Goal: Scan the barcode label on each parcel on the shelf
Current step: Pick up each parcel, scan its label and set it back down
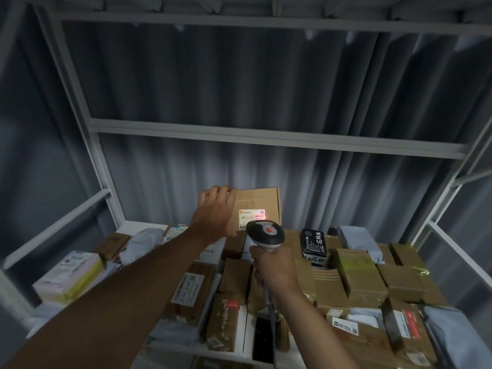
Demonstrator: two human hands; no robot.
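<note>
**Scanning the upright box at the back of the shelf**

I had the left hand (217,209) up on the cardboard box (259,206) that stood on edge at the rear of the shelf (138,225), fingers curled over its top left corner so that it stayed upright with its face toward me. The right hand (274,265) was wrapped round the handle of the barcode scanner (266,234), whose head pointed at that face. A red glow sat on the white barcode label (251,218), toward its right part, so I judged that the scan of this parcel was the step in hand; whether the reader had already registered the code, I could not tell.

The rest of the parcels (359,280) lay flat and packed together across the shelf below and in front of the box: brown cartons, grey mailer bags, a black packet (314,243) just right of the scanner, a pink and yellow package (72,275) at the far left. Several showed labels facing up, others showed only tape or plain card.

The next move, as I judged it, called for laying this box aside and picking a neighbour whose label faced up, or turning one over to find it, then bringing the scanner square to the code
</note>
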